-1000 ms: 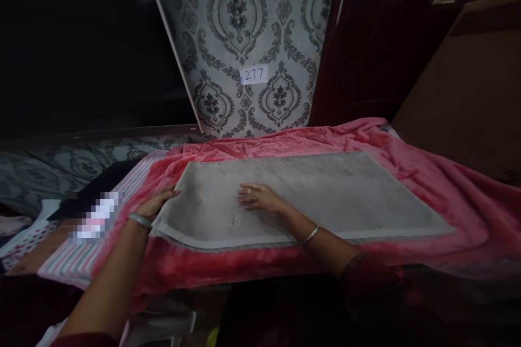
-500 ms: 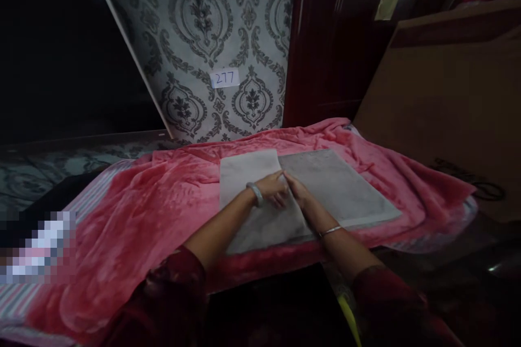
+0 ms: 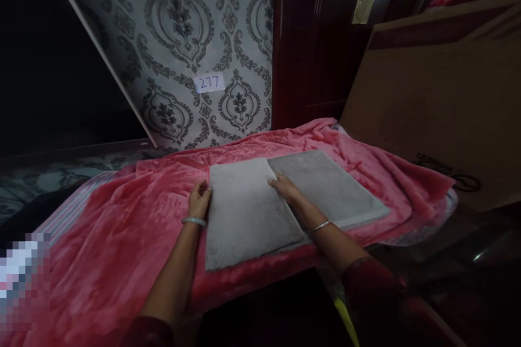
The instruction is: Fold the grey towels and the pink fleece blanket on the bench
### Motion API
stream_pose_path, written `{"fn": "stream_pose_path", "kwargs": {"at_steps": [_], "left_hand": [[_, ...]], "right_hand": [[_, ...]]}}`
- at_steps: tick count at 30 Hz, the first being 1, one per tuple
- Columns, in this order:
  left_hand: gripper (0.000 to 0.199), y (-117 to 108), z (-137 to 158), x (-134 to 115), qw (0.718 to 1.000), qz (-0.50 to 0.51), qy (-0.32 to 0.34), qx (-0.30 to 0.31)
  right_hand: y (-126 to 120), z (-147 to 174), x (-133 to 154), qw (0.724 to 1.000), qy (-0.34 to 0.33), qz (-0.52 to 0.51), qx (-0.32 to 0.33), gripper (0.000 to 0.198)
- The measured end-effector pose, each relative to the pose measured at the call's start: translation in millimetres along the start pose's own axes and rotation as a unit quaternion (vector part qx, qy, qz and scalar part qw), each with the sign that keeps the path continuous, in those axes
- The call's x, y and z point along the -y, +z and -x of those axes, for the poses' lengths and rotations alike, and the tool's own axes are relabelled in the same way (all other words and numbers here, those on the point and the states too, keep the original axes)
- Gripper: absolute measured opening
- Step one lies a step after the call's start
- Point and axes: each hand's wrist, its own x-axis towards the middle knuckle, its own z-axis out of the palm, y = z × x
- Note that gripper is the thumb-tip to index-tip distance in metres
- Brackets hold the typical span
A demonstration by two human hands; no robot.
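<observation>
A grey, soft-looking cloth [image 3: 244, 217] lies on a pink plush blanket [image 3: 158, 227], its left part folded over so that a lighter layer is on top. My left hand [image 3: 198, 201], with a pale bangle at the wrist, is at the left edge of that layer, its fingers curled and closed at the edge. At the layer's right edge, my right hand [image 3: 286, 188] pinches the cloth between thumb and fingers. The flat right part of the cloth spreads out beyond my right wrist, which wears a thin bangle.
A large cardboard box [image 3: 431, 97] stands at the right. Behind the blanket are a patterned wall with a paper label [image 3: 209, 82] marked 277 and a dark red door [image 3: 311, 38]. A large dark screen-like panel [image 3: 52, 76] is at the left.
My left hand has moved left, from beside my right hand to the cloth's left edge. My right hand is slightly further from the middle fold line; the view has shifted a little.
</observation>
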Motion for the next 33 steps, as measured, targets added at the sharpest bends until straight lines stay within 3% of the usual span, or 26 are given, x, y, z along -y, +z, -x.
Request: {"fn": "stream_pose_path", "kwargs": {"at_steps": [4,8,12,18,24,30,33], "left_hand": [[0.053,16,2,16,0.994,0.093,-0.037,0.036],[0.057,17,-1,14,0.997,0.048,-0.016,0.056],[0.063,10,-2,10,0.998,0.027,-0.034,0.056],[0.089,14,0,17,0.989,0.119,-0.073,0.051],[0.101,18,10,14,0.978,0.17,-0.08,0.088],[0.073,25,16,15,0.983,0.158,-0.008,0.096],[0.064,20,14,19,0.993,0.08,0.006,0.086]], "right_hand": [[-19,2,0,0.998,-0.013,0.031,-0.045,0.037],[-30,4,-4,0.997,0.016,0.06,-0.052,0.042],[-29,5,-6,0.995,0.02,0.083,-0.052,0.04],[-33,-3,3,0.981,0.021,0.175,-0.084,0.026],[-37,-33,32,0.932,0.038,0.335,-0.13,0.03],[-25,-45,41,0.874,0.037,0.461,-0.15,0.016],[-21,-37,38,0.848,0.029,0.503,-0.164,0.026]]}}
